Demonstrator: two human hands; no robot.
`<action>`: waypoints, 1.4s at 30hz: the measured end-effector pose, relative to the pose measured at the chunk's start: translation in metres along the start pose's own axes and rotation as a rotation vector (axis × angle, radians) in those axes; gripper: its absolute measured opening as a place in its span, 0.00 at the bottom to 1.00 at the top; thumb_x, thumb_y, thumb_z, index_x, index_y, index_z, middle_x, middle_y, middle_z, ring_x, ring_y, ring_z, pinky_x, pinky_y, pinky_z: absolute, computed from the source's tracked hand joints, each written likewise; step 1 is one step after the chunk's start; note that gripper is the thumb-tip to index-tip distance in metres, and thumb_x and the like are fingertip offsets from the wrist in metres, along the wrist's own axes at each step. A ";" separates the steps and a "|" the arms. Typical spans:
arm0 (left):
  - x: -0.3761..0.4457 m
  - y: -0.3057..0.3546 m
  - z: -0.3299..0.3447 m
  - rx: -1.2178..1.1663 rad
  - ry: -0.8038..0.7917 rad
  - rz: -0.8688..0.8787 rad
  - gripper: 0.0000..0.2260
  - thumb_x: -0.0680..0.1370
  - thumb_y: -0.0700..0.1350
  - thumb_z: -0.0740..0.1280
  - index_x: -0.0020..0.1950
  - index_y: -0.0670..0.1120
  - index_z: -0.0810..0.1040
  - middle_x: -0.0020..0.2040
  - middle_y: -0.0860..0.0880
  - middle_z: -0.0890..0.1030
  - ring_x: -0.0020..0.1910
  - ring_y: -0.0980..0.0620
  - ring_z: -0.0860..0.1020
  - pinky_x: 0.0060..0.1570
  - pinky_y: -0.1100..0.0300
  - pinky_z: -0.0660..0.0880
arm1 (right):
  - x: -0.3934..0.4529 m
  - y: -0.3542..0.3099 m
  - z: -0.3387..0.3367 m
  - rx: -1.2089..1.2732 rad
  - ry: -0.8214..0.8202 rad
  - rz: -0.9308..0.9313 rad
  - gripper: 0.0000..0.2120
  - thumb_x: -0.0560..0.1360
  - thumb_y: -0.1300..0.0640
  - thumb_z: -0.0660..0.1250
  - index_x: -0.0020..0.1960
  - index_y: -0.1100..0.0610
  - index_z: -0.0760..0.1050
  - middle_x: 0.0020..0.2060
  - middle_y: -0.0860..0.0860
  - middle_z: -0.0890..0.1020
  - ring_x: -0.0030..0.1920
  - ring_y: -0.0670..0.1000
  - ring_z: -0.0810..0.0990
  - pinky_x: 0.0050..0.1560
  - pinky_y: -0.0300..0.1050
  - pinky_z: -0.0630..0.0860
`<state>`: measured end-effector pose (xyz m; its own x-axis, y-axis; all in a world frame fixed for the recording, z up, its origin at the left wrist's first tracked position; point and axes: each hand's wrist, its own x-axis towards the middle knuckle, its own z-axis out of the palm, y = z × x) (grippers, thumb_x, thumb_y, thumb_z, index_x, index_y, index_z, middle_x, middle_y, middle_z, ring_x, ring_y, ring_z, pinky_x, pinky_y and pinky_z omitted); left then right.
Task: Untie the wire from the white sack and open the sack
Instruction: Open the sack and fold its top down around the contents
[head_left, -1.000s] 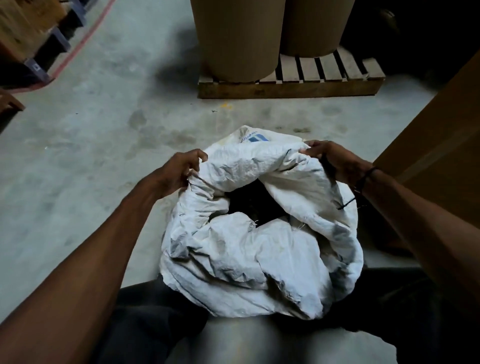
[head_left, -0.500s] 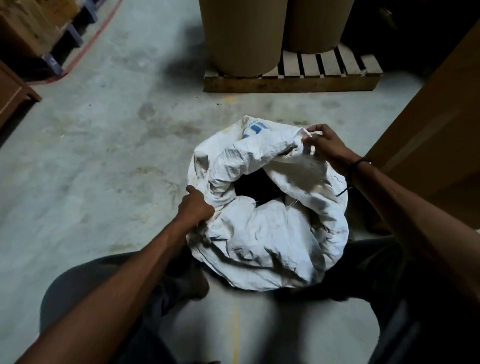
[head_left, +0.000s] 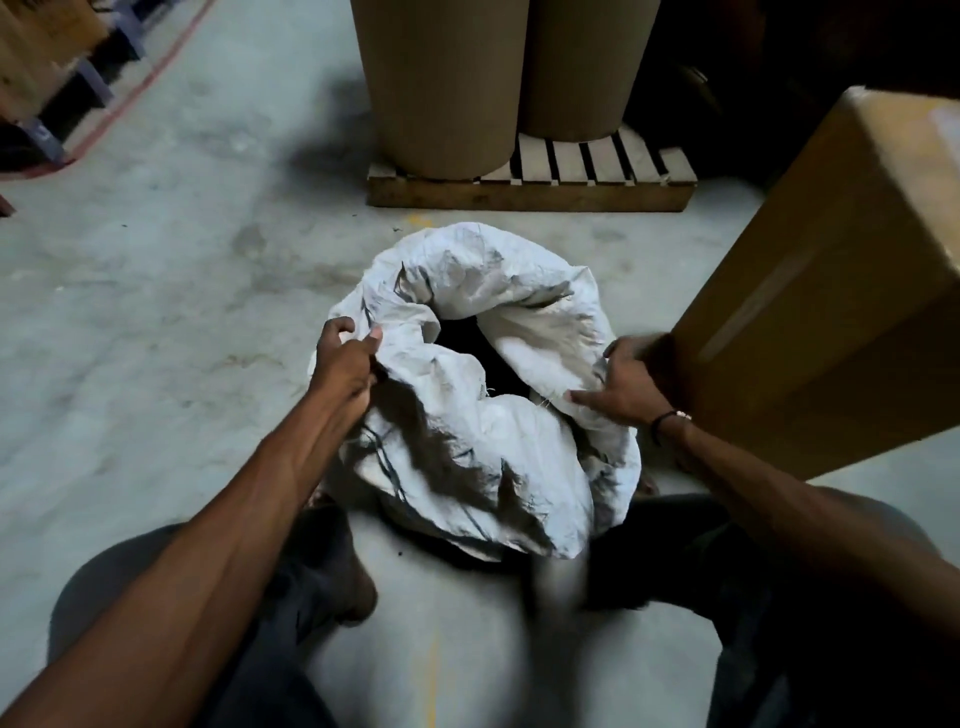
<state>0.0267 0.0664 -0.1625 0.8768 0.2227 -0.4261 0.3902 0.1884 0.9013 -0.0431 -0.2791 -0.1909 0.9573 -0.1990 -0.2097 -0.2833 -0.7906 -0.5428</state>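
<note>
The white sack (head_left: 498, 452) stands on the concrete floor between my knees, its crumpled mouth rolled outward around a dark opening (head_left: 470, 345). My left hand (head_left: 345, 358) pinches the left rim of the sack, fingers closed on the fabric. My right hand (head_left: 626, 382) presses on the right rim, thumb on top and fingers curled under the cloth. No wire shows around the sack's mouth. A dark band sits on my right wrist.
A wooden pallet (head_left: 530, 195) lies just beyond the sack and carries two tall brown cardboard drums (head_left: 441, 88). A big cardboard box (head_left: 826, 291) stands close on the right, touching my right wrist. Racks (head_left: 47, 104) line the far left behind a red floor line.
My left hand rose from the sack's lower left side to its upper left rim. My right hand dropped from the far rim to the right rim. The mouth is rolled wider.
</note>
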 end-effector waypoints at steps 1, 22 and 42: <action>0.001 0.001 0.004 -0.076 0.018 -0.008 0.12 0.81 0.36 0.67 0.47 0.52 0.69 0.43 0.46 0.74 0.37 0.50 0.72 0.39 0.53 0.71 | -0.001 0.000 0.008 -0.052 0.033 -0.048 0.33 0.74 0.55 0.77 0.66 0.67 0.61 0.47 0.58 0.78 0.49 0.63 0.80 0.49 0.57 0.78; -0.017 0.046 -0.013 0.967 0.347 0.374 0.26 0.74 0.40 0.65 0.71 0.40 0.62 0.68 0.37 0.66 0.63 0.32 0.73 0.59 0.44 0.74 | 0.072 -0.028 -0.048 0.875 0.154 0.423 0.13 0.78 0.66 0.70 0.58 0.75 0.79 0.43 0.63 0.84 0.38 0.58 0.82 0.38 0.48 0.79; 0.068 0.035 0.034 1.383 -0.437 0.551 0.68 0.57 0.59 0.85 0.83 0.59 0.39 0.85 0.46 0.43 0.84 0.43 0.42 0.76 0.29 0.45 | 0.036 -0.087 -0.032 -0.075 0.319 -0.666 0.14 0.75 0.59 0.71 0.56 0.56 0.70 0.51 0.51 0.76 0.49 0.53 0.75 0.48 0.52 0.75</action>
<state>0.1100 0.0556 -0.1572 0.9089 -0.3681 -0.1960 -0.2664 -0.8741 0.4062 0.0175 -0.2360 -0.1249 0.8983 0.1872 0.3974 0.3573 -0.8377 -0.4131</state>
